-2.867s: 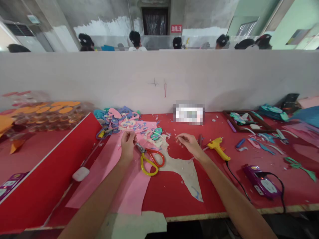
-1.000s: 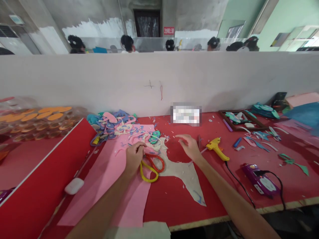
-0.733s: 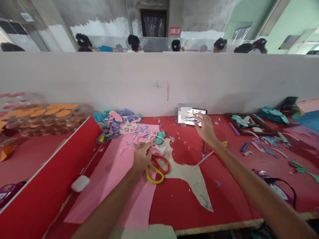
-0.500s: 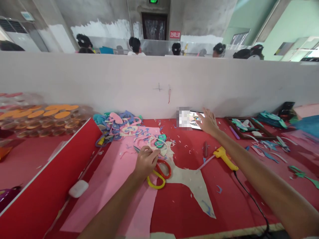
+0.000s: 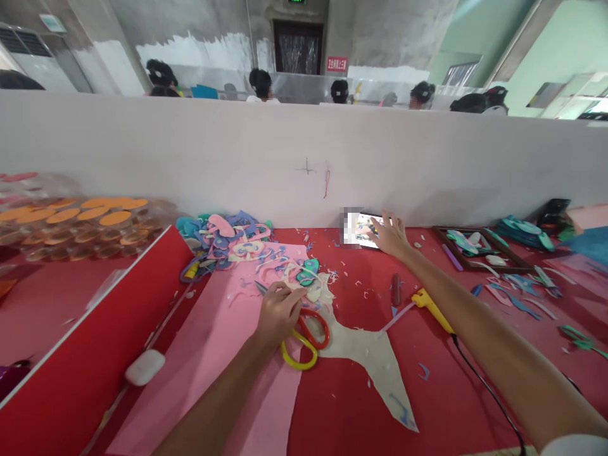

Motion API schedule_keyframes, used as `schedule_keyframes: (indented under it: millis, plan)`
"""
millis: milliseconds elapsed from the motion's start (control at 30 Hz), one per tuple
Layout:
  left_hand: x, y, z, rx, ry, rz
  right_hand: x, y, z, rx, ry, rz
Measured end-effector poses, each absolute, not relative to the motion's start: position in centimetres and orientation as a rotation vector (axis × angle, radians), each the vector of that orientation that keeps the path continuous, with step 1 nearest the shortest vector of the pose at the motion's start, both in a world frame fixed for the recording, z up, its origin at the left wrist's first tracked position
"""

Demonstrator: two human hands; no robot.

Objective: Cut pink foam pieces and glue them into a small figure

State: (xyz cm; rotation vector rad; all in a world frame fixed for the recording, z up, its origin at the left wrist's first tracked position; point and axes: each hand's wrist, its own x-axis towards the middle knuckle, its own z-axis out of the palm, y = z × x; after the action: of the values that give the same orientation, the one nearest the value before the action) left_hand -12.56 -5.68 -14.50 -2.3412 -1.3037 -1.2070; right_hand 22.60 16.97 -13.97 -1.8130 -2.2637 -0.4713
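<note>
My left hand (image 5: 279, 310) is closed around the middle of a pair of scissors (image 5: 325, 329). The red and yellow handle loops point toward me, and a blade tip shows beyond my fingers. Beneath it lie a pink sheet (image 5: 223, 380) and a beige offcut (image 5: 349, 339). A small green and blue cutout (image 5: 308, 271) rests just past this hand. Farther off, my right hand (image 5: 392, 235) is stretched out with fingers apart over a lit phone (image 5: 363, 235) near the white partition. Its fingertips overlap the screen; I cannot tell whether they touch it.
A yellow glue gun (image 5: 433, 309) with a black cord lies below my right forearm, near a brown-handled tool (image 5: 396, 290). Coloured scraps (image 5: 223, 237) are heaped at the back left. A framed tray (image 5: 510, 259) stands right, a red divider (image 5: 118, 316) left.
My right hand has shifted slightly, its fingers now reaching farther across the phone screen. My left hand keeps hold of the scissors. The whole view has tilted a little.
</note>
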Motion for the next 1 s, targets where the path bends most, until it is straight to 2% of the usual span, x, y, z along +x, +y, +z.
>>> schedule_keyframes:
  millis: [567,767,900,1000]
  plan:
    - [-13.8,-4.8,-15.0,-2.463,-1.478,-1.255,20.7,15.0,-12.0,-1.729,-2.059,-0.145]
    - [-13.8,-5.0,-14.8,-2.351,-1.499,-1.286,17.3,8.1,-11.9,-1.357,-1.725,0.076]
    - [-13.6,-5.0,-14.7,-2.323,-1.511,-1.281,16.3,2.0,-13.2,-1.239,-1.464,0.333]
    - [-13.3,-5.2,-14.6,-2.308,-1.569,-1.325,16.7,-0.3,-14.1,-1.176,-1.425,0.322]
